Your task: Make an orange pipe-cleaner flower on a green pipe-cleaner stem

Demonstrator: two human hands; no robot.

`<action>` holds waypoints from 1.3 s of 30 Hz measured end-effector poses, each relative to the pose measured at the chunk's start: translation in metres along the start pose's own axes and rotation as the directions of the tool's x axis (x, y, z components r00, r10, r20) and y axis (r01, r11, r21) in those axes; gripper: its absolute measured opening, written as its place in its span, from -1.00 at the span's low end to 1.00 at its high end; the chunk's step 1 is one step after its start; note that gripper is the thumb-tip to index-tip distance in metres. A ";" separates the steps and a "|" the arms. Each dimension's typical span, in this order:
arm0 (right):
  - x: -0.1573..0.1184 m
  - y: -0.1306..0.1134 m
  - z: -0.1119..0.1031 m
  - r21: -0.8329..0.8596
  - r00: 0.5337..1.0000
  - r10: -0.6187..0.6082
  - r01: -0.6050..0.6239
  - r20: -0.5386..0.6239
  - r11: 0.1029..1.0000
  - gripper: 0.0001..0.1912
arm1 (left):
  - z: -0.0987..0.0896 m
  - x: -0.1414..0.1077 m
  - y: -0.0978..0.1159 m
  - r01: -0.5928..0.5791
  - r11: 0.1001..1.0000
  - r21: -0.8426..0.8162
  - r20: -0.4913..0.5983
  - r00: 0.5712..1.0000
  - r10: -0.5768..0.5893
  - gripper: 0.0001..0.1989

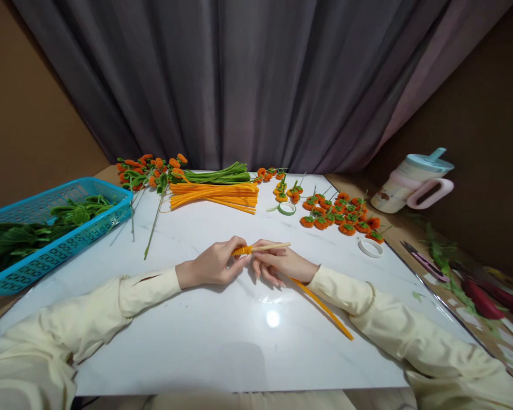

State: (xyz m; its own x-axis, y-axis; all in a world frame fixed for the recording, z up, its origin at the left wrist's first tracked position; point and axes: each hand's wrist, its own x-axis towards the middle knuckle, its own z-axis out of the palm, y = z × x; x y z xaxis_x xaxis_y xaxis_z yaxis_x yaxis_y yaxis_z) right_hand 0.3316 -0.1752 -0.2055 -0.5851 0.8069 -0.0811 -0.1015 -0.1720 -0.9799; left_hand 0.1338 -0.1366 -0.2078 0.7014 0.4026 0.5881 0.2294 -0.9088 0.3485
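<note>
Near the middle of the white board, my left hand [216, 263] pinches a thin wooden stick [273, 246] at its orange-wrapped end. Orange fuzzy stem [325, 308] is coiled around that end in tight turns. My right hand [280, 262] meets it from the right, its thumb and forefinger closed on the stem beside the coil. The stem's loose tail comes out below the right wrist and slants toward the lower right. The stick's bare end points right, over the right hand.
Orange stems [214, 196] and green stems [222, 173] lie behind the hands. A blue basket [60, 245] with green leaves stands left. Orange flower heads [346, 229], tape rolls [370, 247], a cup [410, 182] and pliers [425, 262] are at the right.
</note>
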 end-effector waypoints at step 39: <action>-0.003 -0.004 0.000 -0.028 0.996 0.082 -0.081 0.043 0.996 -0.72 | 0.004 -0.002 -0.005 -0.124 0.984 0.130 -0.042 0.991 0.131 -0.88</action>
State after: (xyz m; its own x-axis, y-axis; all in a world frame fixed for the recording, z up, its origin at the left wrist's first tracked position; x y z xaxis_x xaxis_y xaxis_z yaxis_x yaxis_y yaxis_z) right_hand 0.3334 -0.1769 -0.2010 -0.6252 0.7653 -0.1530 -0.0311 -0.2203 -0.9749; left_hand 0.1336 -0.1333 -0.2135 0.6966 0.2846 0.6586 0.2261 -0.9583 0.1749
